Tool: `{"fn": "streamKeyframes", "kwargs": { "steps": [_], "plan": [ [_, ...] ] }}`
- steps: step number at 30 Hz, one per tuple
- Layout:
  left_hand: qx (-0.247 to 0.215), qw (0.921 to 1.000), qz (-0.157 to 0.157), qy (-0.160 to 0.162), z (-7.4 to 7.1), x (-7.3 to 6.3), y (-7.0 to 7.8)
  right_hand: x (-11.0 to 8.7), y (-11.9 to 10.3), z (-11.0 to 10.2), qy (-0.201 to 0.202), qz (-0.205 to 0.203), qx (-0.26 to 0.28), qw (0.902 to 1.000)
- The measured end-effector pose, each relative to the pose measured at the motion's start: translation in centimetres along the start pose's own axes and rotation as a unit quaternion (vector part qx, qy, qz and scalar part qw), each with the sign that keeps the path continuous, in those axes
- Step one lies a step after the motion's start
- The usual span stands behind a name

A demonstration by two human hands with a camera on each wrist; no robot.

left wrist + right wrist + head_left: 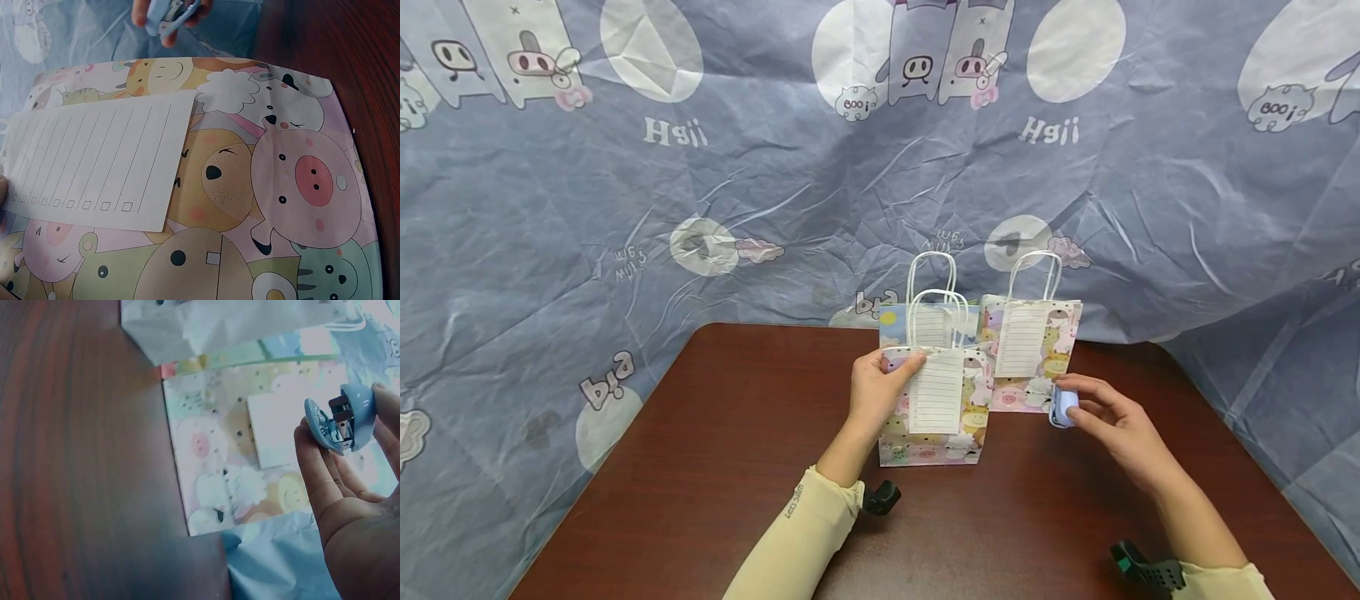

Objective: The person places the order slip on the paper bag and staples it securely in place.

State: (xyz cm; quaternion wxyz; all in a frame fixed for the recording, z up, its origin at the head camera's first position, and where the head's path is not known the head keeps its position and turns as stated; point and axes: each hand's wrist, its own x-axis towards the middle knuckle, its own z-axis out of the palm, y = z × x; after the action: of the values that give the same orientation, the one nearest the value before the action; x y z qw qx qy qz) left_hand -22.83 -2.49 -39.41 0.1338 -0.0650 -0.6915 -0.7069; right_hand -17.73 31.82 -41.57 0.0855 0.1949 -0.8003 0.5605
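Note:
My left hand [880,385] grips the upper left edge of a white-handled paper gift bag [928,455] printed with cartoon animals. Its thumb lies at the top of a lined note sheet [934,400] on the bag's front; in the left wrist view small checkboxes show along the sheet [94,156]. To the right, my right hand [1112,425] holds a small light-blue stapler [1063,407] between thumb and fingers. The right wrist view shows the stapler [359,415] with its jaws apart and metal inside. It is beside the bag, apart from it.
Behind stand a second animal-print bag [1067,333] with its own lined sheet [1021,342], and a blue-topped bag [891,329] partly hidden by the front one. All are on a dark red-brown table [760,400]. A grey-blue printed cloth [760,200] hangs behind the table.

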Motion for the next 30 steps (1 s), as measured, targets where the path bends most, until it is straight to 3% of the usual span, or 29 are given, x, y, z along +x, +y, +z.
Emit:
{"fn": "streamKeyframes", "kwargs": {
  "steps": [6,17,23,30],
  "plan": [
    [-0.001,1.0000,-0.009,0.002,0.0,-0.1,0.0,0.5,-1.2,0.4,-0.002,0.011,0.018,0.9998],
    [0.004,1.0000,0.002,-0.004,-0.1,0.1,-0.2,1.3,-3.4,1.2,0.017,0.022,0.115,0.9930],
    [0.006,1.0000,-0.003,-0.006,-0.1,0.1,-0.2,1.9,-4.5,2.1,0.031,-0.014,0.105,0.9939],
    [0.007,1.0000,-0.002,-0.006,-0.1,0.0,0.0,2.0,-5.3,2.7,0.047,-0.026,0.088,0.9947]
  ]
}}
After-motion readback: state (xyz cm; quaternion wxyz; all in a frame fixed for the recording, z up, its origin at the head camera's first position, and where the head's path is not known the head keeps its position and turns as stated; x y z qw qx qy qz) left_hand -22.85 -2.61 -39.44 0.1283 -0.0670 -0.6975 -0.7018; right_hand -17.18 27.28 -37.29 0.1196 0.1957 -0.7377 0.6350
